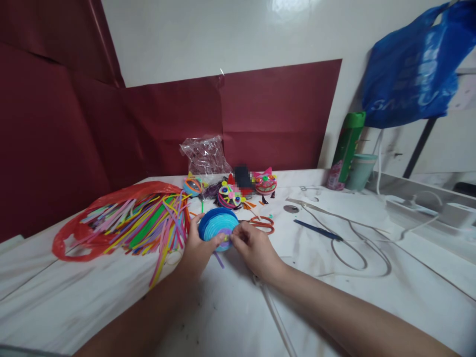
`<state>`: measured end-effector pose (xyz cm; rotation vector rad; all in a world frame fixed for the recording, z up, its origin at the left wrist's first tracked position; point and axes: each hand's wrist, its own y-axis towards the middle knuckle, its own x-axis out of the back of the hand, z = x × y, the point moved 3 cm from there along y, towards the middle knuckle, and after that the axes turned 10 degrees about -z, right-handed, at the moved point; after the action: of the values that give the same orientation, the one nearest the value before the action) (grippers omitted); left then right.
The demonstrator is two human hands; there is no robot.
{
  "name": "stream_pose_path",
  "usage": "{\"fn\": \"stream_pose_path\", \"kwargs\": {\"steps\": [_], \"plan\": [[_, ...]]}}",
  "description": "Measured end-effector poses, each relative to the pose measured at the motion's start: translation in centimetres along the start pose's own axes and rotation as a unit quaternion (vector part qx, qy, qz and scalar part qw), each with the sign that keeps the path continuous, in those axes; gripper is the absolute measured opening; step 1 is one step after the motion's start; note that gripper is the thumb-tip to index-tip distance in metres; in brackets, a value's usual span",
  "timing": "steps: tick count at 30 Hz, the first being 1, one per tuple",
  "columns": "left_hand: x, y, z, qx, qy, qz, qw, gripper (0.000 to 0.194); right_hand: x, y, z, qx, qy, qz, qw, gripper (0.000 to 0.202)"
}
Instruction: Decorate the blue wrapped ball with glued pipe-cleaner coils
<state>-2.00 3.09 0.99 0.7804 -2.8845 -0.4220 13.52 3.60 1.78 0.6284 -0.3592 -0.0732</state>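
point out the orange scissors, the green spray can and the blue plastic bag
orange scissors (270, 225): head view, handle loop
green spray can (348, 141): head view, body
blue plastic bag (405, 74): head view, front

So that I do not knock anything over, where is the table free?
Free: near left, between the red bag and left forearm; near right, between the cable and right forearm. Crowded: behind the disc, with toys and scissors.
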Motion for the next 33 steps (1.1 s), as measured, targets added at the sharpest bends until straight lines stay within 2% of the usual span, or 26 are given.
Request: {"fn": "stream_pose_path", "kwargs": {"steps": [4, 14, 20, 25, 30, 33], "plan": [[0.10, 0.07, 0.06, 0.009, -0.018, -0.015, 1.000, 0.064, -0.11, -0.14, -0.22, -0.010, 0.038, -0.017, 0.999, 0.006], [0.04, -0.22, 0.04, 0.007, -0.015, -0.010, 1.000, 0.067, -0.36, -0.27, -0.31, -0.030, 0.045, -0.004, 0.999, 0.010], [-0.03, -0.25, 0.16, 0.003, -0.014, -0.006, 1.000, 0.068, -0.42, -0.29, -0.60, -0.025, 0.034, -0.015, 0.999, 0.009], [-0.19, 0.00, 0.80, 0.019, -0.038, 0.022, 0.999, 0.069, -0.26, -0.25, -0.59, -0.014, 0.015, -0.018, 1.000, 0.008], [-0.33, 0.15, 0.88, 0.036, -0.039, 0.008, 0.999, 0.074, -0.04, -0.15, -0.56, -0.011, -0.005, -0.015, 1.000, 0.008], [-0.45, 0.15, 0.75, 0.034, -0.043, 0.024, 0.998, 0.077, 0.13, -0.04, -0.35, 0.003, -0.028, -0.012, 1.000, 0.006]]}}
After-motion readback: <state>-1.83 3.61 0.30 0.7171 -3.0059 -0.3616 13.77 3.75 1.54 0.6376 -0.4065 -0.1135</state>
